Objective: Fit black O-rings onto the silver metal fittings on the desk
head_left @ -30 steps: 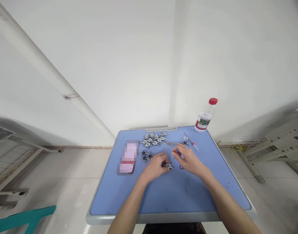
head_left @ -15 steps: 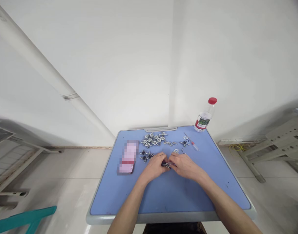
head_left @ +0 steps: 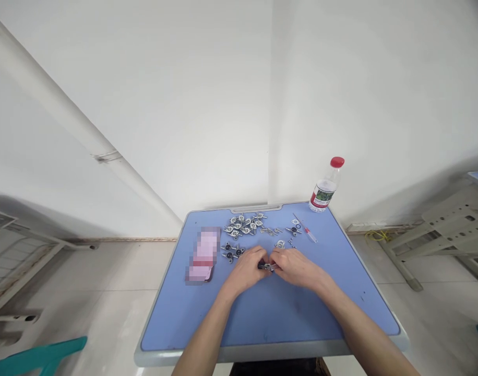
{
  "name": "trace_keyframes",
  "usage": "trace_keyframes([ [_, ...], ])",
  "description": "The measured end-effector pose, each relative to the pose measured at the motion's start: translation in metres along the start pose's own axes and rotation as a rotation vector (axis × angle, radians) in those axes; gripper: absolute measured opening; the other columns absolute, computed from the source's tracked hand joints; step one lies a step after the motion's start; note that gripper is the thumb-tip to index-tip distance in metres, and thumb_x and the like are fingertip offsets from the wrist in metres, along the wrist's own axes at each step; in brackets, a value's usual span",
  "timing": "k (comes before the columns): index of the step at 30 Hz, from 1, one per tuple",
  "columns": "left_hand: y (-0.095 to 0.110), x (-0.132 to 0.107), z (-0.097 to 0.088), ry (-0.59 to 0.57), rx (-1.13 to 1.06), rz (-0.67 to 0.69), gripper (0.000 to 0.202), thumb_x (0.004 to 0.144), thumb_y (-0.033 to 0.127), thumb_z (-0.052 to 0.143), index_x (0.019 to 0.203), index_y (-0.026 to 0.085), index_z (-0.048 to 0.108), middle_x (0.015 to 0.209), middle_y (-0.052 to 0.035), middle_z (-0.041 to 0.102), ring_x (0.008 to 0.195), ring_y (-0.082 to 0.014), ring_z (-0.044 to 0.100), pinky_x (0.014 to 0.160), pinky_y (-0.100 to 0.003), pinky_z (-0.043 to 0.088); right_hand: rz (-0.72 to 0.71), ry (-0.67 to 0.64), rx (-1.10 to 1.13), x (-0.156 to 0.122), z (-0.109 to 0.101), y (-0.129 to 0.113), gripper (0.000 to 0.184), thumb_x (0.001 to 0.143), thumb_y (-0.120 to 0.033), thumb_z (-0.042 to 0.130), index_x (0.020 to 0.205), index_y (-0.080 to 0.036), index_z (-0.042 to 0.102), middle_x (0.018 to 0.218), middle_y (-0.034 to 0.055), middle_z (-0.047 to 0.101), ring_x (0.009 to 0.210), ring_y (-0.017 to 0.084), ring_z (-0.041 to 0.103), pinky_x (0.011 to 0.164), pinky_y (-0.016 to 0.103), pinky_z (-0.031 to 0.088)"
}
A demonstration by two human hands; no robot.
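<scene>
My left hand [head_left: 247, 270] is closed around a small metal part [head_left: 265, 266] with a black piece on it, low over the blue desk. My right hand [head_left: 294, 266] has its fingers pinched at the other side of that part, and the two hands nearly touch. The fingers hide most of the part. Beyond my left hand lie several similar metal parts with black round centres [head_left: 228, 255]. A loose metal plate [head_left: 280, 244] rests just past my right fingertips, with tiny pieces [head_left: 291, 243] beside it.
The blue desk [head_left: 301, 318] stands against a white wall. A pile of metal fittings [head_left: 245, 224] lies at the back, a blurred phone [head_left: 203, 256] at left. To the right are a screwdriver [head_left: 310, 234], another black-centred part [head_left: 294, 230] and a red-capped bottle [head_left: 324, 190].
The camera view has shifted slightly. Both hands stay together around the small metal part, with only a slight change in the fingers and the part's angle.
</scene>
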State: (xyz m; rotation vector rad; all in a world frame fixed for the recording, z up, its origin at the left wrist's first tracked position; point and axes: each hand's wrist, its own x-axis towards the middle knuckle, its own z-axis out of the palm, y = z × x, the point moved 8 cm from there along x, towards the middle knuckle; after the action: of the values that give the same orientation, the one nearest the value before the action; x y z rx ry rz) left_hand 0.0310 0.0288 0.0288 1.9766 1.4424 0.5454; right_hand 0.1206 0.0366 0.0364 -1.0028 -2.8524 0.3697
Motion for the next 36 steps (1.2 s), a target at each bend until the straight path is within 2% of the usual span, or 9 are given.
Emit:
trace_keyframes([
  [5,0.002,0.000,0.000,0.008,-0.006,0.034,0.006,0.072,0.015,0.059,0.075,0.020,0.056,0.083,0.0011,0.057,0.083,-0.0174,0.053,0.071,-0.027,0.037,-0.015,-0.013,0.003,0.001,0.002,-0.004,0.017,0.081,-0.006,0.050,0.090,-0.015,0.061,0.085,0.0070,0.066,0.069,0.017,0.060,0.057,0.025,0.034],
  [9,-0.001,-0.002,-0.001,0.020,-0.018,-0.003,0.007,0.071,0.015,0.057,0.075,0.020,0.054,0.083,0.0012,0.055,0.081,-0.0164,0.053,0.069,-0.026,0.037,0.049,0.001,0.069,0.000,-0.003,0.007,0.014,0.081,-0.008,0.049,0.085,-0.016,0.060,0.083,0.0048,0.065,0.067,0.014,0.058,0.058,0.024,0.034],
  [12,-0.006,-0.003,-0.002,0.033,-0.014,-0.056,0.007,0.071,0.017,0.058,0.076,0.020,0.054,0.086,0.0007,0.054,0.080,-0.0163,0.052,0.068,-0.026,0.038,0.105,0.074,0.154,-0.003,-0.017,0.027,0.015,0.081,-0.008,0.049,0.085,-0.018,0.060,0.085,0.0025,0.065,0.071,0.014,0.059,0.062,0.023,0.035],
  [15,-0.009,-0.002,0.000,0.043,0.001,-0.086,0.008,0.072,0.020,0.059,0.078,0.020,0.053,0.087,0.0007,0.054,0.078,-0.0160,0.052,0.068,-0.026,0.038,0.259,0.138,0.134,-0.009,-0.028,0.061,0.016,0.081,-0.008,0.048,0.083,-0.018,0.060,0.084,0.0026,0.066,0.073,0.014,0.059,0.063,0.024,0.034],
  [18,-0.010,-0.001,0.002,0.038,0.013,-0.080,0.011,0.072,0.022,0.061,0.079,0.021,0.053,0.088,0.0014,0.055,0.078,-0.0153,0.051,0.069,-0.025,0.039,0.383,0.089,0.087,-0.013,-0.026,0.089,0.016,0.085,-0.013,0.047,0.081,-0.018,0.062,0.085,0.0044,0.068,0.074,0.017,0.060,0.061,0.025,0.032],
  [20,-0.010,-0.001,0.003,0.035,0.021,-0.075,0.013,0.072,0.023,0.062,0.080,0.021,0.053,0.089,0.0018,0.055,0.079,-0.0152,0.051,0.070,-0.025,0.038,0.418,0.061,0.081,-0.014,-0.022,0.098,0.016,0.086,-0.016,0.047,0.081,-0.018,0.062,0.083,0.0050,0.068,0.074,0.018,0.061,0.060,0.025,0.031],
  [27,-0.008,-0.001,0.001,0.028,0.043,-0.084,0.017,0.072,0.028,0.065,0.081,0.021,0.053,0.089,0.0018,0.055,0.079,-0.0156,0.051,0.070,-0.025,0.038,0.396,0.009,0.095,-0.010,-0.011,0.096,0.019,0.087,-0.018,0.047,0.082,-0.018,0.065,0.086,0.0058,0.069,0.076,0.018,0.062,0.061,0.025,0.032],
  [36,-0.008,-0.002,0.002,0.019,0.054,-0.089,0.022,0.070,0.032,0.068,0.083,0.021,0.054,0.089,0.0010,0.055,0.082,-0.0173,0.051,0.071,-0.027,0.038,0.416,-0.017,0.076,-0.009,-0.010,0.100,0.023,0.089,-0.021,0.045,0.080,-0.018,0.065,0.081,0.0059,0.068,0.073,0.018,0.061,0.058,0.026,0.030],
])
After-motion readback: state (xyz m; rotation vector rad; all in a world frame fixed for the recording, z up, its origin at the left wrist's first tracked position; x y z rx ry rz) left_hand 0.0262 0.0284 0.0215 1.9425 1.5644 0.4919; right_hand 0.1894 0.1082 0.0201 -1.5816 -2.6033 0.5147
